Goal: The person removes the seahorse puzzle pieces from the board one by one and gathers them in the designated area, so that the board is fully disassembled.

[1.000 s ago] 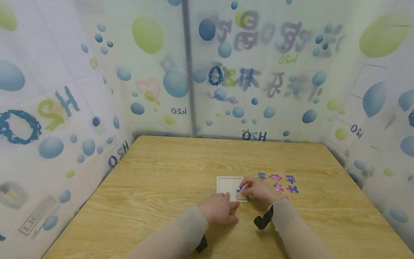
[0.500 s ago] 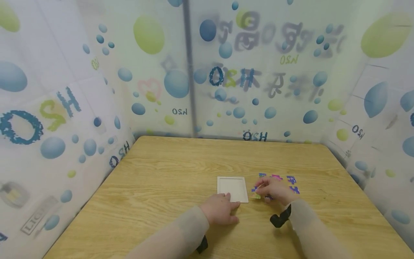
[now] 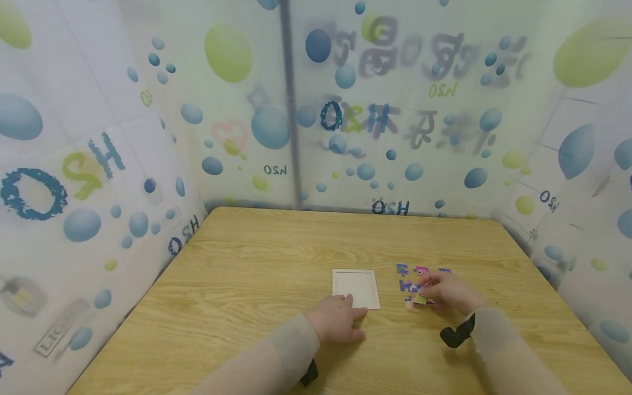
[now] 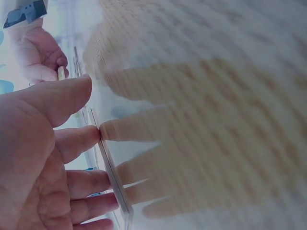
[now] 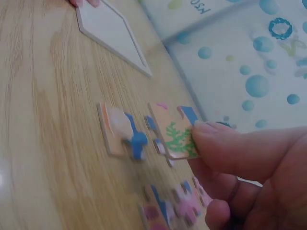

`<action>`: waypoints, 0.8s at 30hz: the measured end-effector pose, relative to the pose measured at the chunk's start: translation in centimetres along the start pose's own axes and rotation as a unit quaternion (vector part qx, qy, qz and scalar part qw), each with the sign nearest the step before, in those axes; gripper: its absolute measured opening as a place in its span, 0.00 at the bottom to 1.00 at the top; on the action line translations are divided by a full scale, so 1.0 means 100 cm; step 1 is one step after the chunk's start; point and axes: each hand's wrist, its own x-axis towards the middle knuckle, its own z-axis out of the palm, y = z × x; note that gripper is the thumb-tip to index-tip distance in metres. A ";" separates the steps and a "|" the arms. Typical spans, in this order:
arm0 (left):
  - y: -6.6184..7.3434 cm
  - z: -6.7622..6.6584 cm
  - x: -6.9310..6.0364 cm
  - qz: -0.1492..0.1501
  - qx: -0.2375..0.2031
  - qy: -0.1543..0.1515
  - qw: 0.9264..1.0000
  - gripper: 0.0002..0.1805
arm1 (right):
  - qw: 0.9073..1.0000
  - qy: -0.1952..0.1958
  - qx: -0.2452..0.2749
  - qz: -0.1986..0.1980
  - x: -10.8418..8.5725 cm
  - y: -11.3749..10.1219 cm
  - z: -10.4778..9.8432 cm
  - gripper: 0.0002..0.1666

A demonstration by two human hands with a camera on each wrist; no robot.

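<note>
My right hand pinches a jigsaw puzzle piece between thumb and fingers, above the loose pieces. That piece is sandy with a green plant and a blue corner. Close by on the table lies a puzzle piece with a pale shape and a blue tab. The white square puzzle tray lies flat to the left, with no pieces visible in it. Fingertips of my left hand rest on its near edge; in the left wrist view those fingers are extended against the tray's side.
Several loose puzzle pieces, blue and pink, lie in rows right of the tray, partly hidden by my right hand. The wooden table is bordered by a printed curtain at the back and sides.
My right hand has lifted the puzzle piece off the tray and carried it right, over the loose pieces. The tray now shows a bare inside. My left hand stays on its edge.
</note>
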 end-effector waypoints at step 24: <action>0.000 -0.002 0.000 0.002 -0.008 -0.008 1.000 0.32 | 0.995 0.007 -0.098 0.010 -0.027 0.035 -0.068 0.14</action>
